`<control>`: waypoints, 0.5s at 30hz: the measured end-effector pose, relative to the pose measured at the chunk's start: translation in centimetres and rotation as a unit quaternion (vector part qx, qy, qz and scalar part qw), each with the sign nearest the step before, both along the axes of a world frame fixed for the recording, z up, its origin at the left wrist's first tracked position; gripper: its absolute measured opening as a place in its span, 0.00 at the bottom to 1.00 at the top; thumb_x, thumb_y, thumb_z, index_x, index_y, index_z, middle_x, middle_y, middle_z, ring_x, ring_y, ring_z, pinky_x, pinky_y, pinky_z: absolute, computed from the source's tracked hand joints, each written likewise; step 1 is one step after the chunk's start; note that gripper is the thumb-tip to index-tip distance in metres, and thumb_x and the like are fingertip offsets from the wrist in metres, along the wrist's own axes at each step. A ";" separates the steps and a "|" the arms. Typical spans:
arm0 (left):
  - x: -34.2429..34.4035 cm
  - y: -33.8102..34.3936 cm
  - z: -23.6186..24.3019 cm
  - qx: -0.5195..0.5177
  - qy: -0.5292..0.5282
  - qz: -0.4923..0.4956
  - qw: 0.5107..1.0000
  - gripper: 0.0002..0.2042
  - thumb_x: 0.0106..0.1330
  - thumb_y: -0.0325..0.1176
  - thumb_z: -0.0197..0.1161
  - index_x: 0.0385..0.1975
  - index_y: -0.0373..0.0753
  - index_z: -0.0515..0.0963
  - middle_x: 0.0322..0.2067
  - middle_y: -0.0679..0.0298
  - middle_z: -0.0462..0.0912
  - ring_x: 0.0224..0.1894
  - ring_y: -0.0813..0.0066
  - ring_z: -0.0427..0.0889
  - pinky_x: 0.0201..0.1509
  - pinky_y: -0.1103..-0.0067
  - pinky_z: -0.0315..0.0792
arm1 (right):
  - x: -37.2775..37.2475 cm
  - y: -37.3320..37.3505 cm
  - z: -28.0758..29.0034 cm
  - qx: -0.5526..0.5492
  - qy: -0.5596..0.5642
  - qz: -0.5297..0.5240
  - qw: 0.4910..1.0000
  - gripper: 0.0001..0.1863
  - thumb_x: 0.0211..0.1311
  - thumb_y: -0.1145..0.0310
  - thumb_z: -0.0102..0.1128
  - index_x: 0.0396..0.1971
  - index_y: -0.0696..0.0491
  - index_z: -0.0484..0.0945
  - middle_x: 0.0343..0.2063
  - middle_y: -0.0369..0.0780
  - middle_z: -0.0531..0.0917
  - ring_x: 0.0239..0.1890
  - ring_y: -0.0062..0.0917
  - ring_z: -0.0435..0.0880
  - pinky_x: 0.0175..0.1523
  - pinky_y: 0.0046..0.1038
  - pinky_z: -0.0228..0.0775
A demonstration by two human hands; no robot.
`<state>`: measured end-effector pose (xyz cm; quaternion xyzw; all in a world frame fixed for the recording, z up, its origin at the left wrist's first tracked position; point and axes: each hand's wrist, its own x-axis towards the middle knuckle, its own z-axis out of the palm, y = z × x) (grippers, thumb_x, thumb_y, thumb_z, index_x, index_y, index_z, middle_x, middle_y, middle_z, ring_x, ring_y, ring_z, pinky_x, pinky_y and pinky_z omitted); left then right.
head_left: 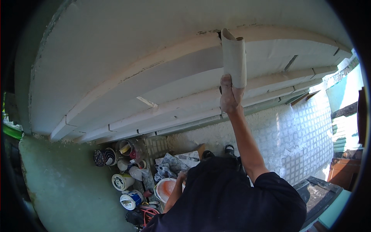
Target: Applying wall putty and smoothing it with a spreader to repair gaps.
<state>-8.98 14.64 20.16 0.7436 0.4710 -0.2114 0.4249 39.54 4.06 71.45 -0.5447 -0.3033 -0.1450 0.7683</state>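
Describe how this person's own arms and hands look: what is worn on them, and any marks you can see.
Both forearms are bare below short dark sleeves of a dark top. The right hand is ungloved and looks dusted with pale powder. The left hand also looks ungloved, too small for detail.

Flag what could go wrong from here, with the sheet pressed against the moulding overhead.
The curled sheet is pinched only at its lower end by the right hand, so it might slip. Anything falling could land on the open buckets and the bowl that the left hand reaches toward.
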 end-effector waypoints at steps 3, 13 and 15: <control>0.7 0.1 2.7 -0.038 -0.033 -0.031 0.998 0.13 0.63 0.39 0.52 0.37 0.39 0.81 0.38 0.48 0.82 0.42 0.48 0.80 0.44 0.63 0.74 | 0.3 -1.1 -2.2 -0.003 0.023 0.006 1.000 0.06 0.63 0.73 0.51 0.32 0.61 0.73 0.14 0.35 0.66 0.19 0.16 0.64 0.23 0.24 0.58; 2.9 -1.2 6.9 -0.106 -0.138 -0.012 0.985 0.14 0.63 0.38 0.52 0.41 0.38 0.81 0.38 0.51 0.83 0.42 0.55 0.82 0.44 0.67 0.74 | 0.3 -0.5 -3.2 0.016 0.054 0.052 0.997 0.04 0.64 0.76 0.49 0.32 0.61 0.72 0.17 0.32 0.67 0.21 0.14 0.62 0.23 0.23 0.57; 3.8 -1.2 7.7 -0.053 -0.115 -0.088 0.988 0.16 0.63 0.40 0.53 0.43 0.38 0.80 0.39 0.52 0.84 0.42 0.60 0.83 0.46 0.69 0.73 | 0.4 -1.6 -6.0 -0.002 0.020 0.041 0.999 0.04 0.64 0.77 0.49 0.31 0.61 0.72 0.17 0.32 0.67 0.20 0.15 0.63 0.23 0.22 0.57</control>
